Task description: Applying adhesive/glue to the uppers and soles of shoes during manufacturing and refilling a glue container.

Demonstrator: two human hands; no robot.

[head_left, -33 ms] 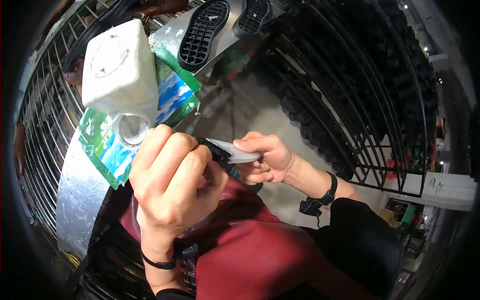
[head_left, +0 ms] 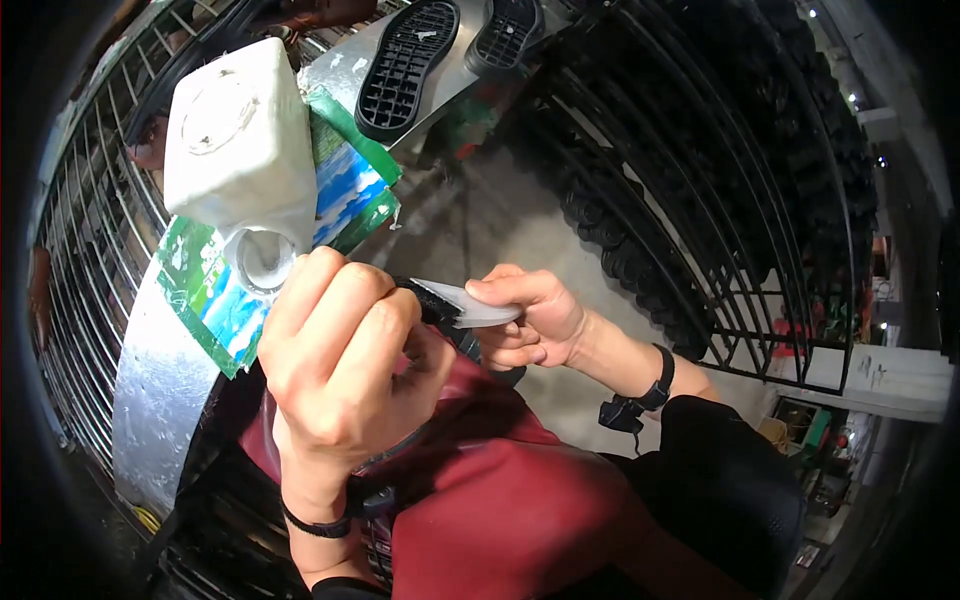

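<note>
While the right hand (head_left: 535, 315) pinches the pale tip of a black-and-white piece (head_left: 478, 308) between thumb and fingers, the left hand (head_left: 345, 370) keeps a curled grip on its dark end, fingertips hidden; the piece spans both hands, beside a metal tabletop (head_left: 160, 400) carrying a white plastic container (head_left: 240, 130) and black shoe soles (head_left: 403, 80).
</note>
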